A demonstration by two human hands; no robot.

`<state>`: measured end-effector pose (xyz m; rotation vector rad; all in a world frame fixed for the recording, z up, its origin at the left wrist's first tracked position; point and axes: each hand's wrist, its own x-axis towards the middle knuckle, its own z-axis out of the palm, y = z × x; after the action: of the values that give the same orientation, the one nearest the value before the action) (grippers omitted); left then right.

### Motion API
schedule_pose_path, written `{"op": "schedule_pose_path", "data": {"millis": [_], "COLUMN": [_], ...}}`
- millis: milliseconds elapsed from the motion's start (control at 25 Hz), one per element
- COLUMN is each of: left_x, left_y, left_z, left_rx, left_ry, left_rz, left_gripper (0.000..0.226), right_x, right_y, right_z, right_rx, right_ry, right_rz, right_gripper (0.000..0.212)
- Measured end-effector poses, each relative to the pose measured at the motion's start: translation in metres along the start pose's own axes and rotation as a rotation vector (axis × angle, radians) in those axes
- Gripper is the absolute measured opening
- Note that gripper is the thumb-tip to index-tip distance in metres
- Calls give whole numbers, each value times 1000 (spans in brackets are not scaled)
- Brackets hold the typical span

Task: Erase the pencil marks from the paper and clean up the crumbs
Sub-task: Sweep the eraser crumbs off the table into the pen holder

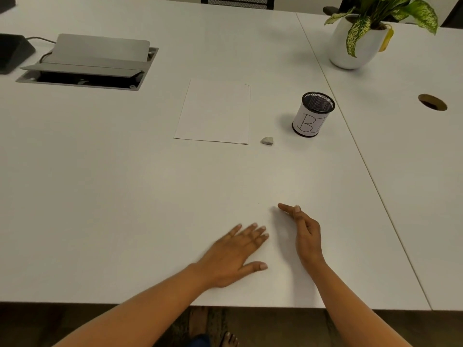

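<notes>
A white sheet of paper [214,112] lies flat in the middle of the white table [100,184]; no pencil marks show on it from here. A small grey eraser [267,141] sits on the table just right of the paper's near right corner. My left hand [233,256] lies flat, palm down, near the front edge, fingers spread and straight. My right hand [304,234] stands on its edge beside it, fingers straight and pointing left and away. Neither hand holds anything. Crumbs are too small to make out.
A black mesh cup [313,113] with a paper label stands right of the eraser. A potted plant [360,33] is at the back right. An open cable box [87,62] is set into the table at the back left. A cable hole [432,102] is at the far right.
</notes>
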<state>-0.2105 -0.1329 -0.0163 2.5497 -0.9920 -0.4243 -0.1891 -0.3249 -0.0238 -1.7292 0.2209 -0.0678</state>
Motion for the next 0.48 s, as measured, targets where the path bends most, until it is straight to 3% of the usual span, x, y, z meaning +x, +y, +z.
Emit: {"op": "schedule_pose_path", "data": {"millis": [80,160,280,360,480], "left_x": [-2,7,30,37,27], "left_y": [-1,-13,-25,-21,-2], "left_z": [1,1,0,-1,5], "left_rx": [25,50,46,48,54], "left_ry": [97,221,237,205,111], "left_rz": [-104,-318,-463,-411,-174], "left_gripper": [78,95,113,114,100], "right_x": [0,0,-1,-1,-2], "right_y": [-2,-1,-2,-2,-3], "right_z": [1,1,3,3,3], "right_rx": [7,12,9,7,7], "right_ry": [-2,6,20,23,14], "right_rz": [5,2,5,5,-7], "right_gripper": [39,42,39,39,38]}}
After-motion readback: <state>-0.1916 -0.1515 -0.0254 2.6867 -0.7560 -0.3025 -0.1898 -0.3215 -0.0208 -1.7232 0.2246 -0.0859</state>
